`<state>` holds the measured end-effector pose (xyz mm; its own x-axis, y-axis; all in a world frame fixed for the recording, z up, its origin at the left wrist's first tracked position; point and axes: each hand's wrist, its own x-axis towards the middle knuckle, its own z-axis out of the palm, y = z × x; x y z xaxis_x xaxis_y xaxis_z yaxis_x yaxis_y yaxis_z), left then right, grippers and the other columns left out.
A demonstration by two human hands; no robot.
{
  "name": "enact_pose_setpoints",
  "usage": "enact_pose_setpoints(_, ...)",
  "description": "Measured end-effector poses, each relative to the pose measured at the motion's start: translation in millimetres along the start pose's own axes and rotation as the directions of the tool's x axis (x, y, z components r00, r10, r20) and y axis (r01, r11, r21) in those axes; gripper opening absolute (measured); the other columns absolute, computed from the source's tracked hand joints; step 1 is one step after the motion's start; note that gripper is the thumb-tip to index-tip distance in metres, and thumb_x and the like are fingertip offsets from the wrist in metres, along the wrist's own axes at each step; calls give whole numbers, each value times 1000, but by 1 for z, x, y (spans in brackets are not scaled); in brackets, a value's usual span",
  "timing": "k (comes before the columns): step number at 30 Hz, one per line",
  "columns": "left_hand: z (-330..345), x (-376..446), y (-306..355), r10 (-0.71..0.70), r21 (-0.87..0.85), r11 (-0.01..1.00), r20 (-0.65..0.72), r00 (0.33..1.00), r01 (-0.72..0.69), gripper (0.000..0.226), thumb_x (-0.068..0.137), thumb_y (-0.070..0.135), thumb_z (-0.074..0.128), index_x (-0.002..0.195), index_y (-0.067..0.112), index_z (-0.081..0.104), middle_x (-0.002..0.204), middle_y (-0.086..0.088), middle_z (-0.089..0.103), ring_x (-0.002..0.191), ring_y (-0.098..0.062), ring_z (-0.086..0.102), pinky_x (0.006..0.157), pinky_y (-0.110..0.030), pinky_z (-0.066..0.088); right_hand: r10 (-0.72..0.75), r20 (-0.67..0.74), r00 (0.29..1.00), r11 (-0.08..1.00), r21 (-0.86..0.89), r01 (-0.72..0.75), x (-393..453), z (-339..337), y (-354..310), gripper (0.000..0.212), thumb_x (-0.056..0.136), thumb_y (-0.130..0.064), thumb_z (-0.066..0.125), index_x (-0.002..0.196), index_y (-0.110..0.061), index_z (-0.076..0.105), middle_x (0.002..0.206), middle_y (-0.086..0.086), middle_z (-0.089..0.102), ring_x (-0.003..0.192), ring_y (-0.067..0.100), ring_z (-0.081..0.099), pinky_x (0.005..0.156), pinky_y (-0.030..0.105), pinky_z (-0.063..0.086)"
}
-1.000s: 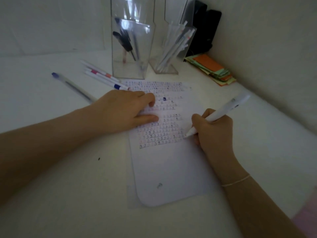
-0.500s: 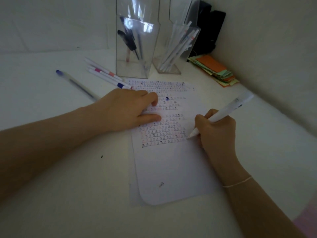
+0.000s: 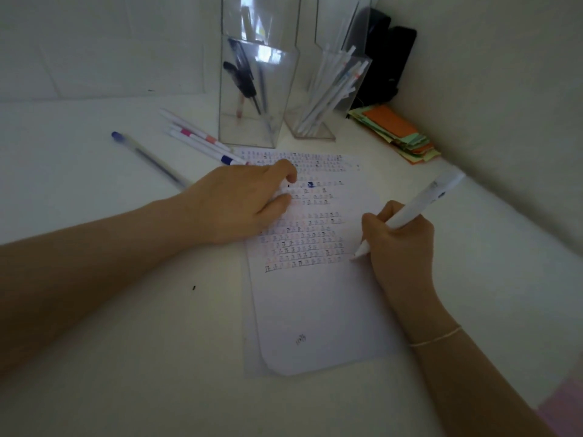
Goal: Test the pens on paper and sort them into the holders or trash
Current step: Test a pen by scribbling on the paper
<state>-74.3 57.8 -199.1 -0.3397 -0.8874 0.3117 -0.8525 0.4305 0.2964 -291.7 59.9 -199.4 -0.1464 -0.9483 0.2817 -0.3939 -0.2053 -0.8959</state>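
My right hand grips a white pen with its tip down on the right edge of the paper, beside the lowest rows of small test marks. My left hand rests on the upper part of the sheet with the fingers bent loosely, holding it down. Behind the paper stand two clear holders: the left holder contains dark pens, the right holder contains several white pens. Three white pens lie loose left of the holders, and a clear pen with a blue cap lies farther left.
A stack of orange and green paper slips lies in the right corner by the wall. A black object stands behind the right holder. The wall runs close along the right side of the white table.
The pen tip has slid a little along the last row of marks. My left hand stays on the paper. The view has shifted slightly.
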Motion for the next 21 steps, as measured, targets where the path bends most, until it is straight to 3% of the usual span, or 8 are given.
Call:
enact_pose_setpoints(3,-2,1,8,-10,-348,937,55,998,28,25,99,29,29,117,25,45,82,6,60,65,-11,55,63,-30,46,78,59,995,949,303,-93,2,-7,-5,28,81,-10,68,59,-6,52,57,15,59,43,16,45,43,22,37)
enact_pose_setpoints(6,-1,2,19,40,-528,849,133,990,36,22,98,22,43,119,19,44,99,10,65,60,8,53,60,-9,37,124,244,962,697,668,-260,3,-9,-13,12,75,-14,65,64,-12,62,71,5,67,61,15,63,56,23,53)
enact_pose_setpoints(8,2,2,24,41,-592,804,155,987,60,22,94,23,51,114,16,46,100,10,68,54,8,50,58,-7,35,136,346,928,550,753,-361,3,-7,-15,19,75,-14,59,59,-13,69,74,6,70,71,20,69,64,29,58)
enact_pose_setpoints(9,3,2,24,40,-606,793,148,988,59,20,93,23,54,110,15,48,100,10,69,52,8,50,56,-7,34,149,378,914,525,752,-397,2,-6,-15,22,75,-14,57,57,-12,70,72,7,70,68,22,70,63,31,59)
enact_pose_setpoints(14,5,2,21,39,-619,784,125,991,47,15,91,23,56,105,18,53,96,12,70,52,6,48,55,-8,34,171,359,918,605,697,-385,0,-1,-15,22,76,-10,54,58,-10,66,61,9,66,50,20,64,48,27,54)
enact_pose_setpoints(21,7,0,23,79,-573,820,88,993,-15,14,90,26,58,104,23,54,80,12,62,59,-2,46,57,-12,33,88,395,915,796,524,-302,-1,0,-11,6,75,-8,63,70,-5,62,67,9,68,57,16,65,55,20,54)
